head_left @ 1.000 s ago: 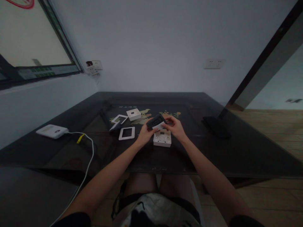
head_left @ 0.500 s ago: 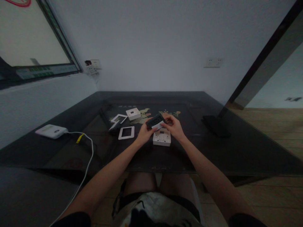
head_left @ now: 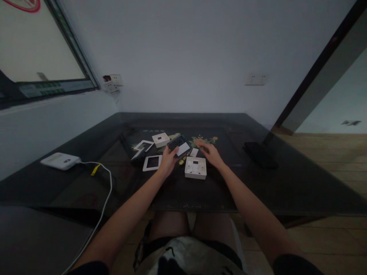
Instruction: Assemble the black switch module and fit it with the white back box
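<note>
My left hand (head_left: pixel 168 160) is closed around the left edge of a black switch module (head_left: pixel 176 142), whose near right part is covered by a white rocker piece (head_left: pixel 183 149). The module is tilted above the table. To its right is a small white rectangular piece (head_left: pixel 194 152), just left of my right thumb. My right hand (head_left: pixel 211 154) is low over the table, thumb and fingers slightly apart, with nothing visible between them. Below and between the hands sits a white square wall box (head_left: pixel 195 168), its hollow side up.
Left of my hand lie a white switch frame (head_left: pixel 152 163), another frame (head_left: pixel 144 145) and a second white box (head_left: pixel 160 139). A white device (head_left: pixel 61 160) with a cable (head_left: pixel 110 183) is at far left. A dark flat object (head_left: pixel 260 154) lies right on the black table (head_left: pixel 229 194).
My right hand has let go of the module and moved slightly right. The left hand has shifted left with the module. A small white piece now shows between the hands.
</note>
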